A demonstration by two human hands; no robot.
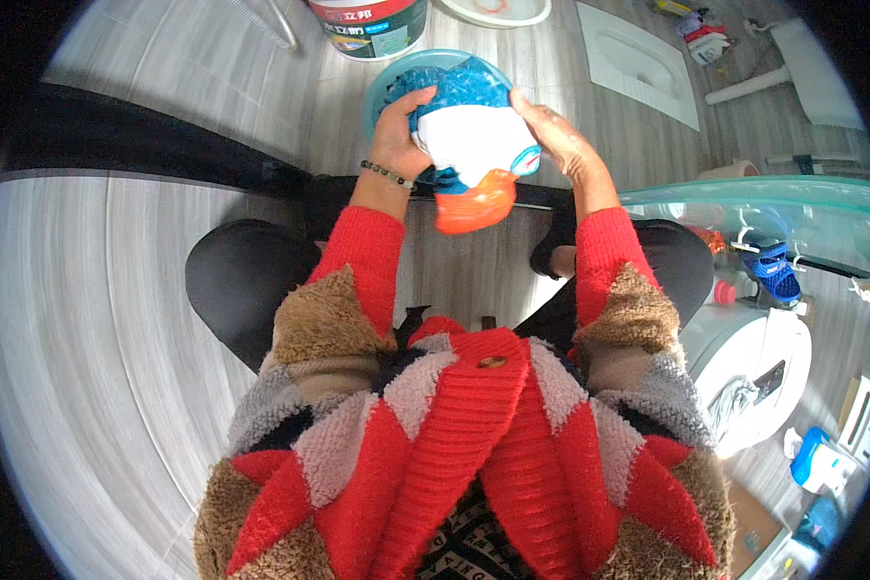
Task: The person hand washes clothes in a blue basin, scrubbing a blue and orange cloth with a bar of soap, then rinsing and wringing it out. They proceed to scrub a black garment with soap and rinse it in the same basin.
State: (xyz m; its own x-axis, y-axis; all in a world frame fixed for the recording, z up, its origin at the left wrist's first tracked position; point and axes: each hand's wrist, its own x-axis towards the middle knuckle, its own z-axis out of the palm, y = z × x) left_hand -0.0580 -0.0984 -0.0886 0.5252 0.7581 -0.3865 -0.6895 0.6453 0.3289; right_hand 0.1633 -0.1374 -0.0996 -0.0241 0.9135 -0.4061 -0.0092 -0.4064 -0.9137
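Between my hands is a soft, shiny plastic bag [466,135], blue and crinkled at the far end, white in the middle and orange at the near end. My left hand [398,135] grips its left side, thumb on top; a beaded bracelet circles that wrist. My right hand [553,133] holds the right edge, its fingers mostly hidden behind the bag. Under and beyond it is a pale blue basin [375,95], largely covered by the bag. What lies inside the basin is hidden.
A large paint bucket [369,29] and a white basin [498,12] stand beyond. A squat toilet [638,63] is set in the floor at far right. Nearer on the right are a glass panel [754,201], a blue slipper [773,271] and a round white machine [754,377].
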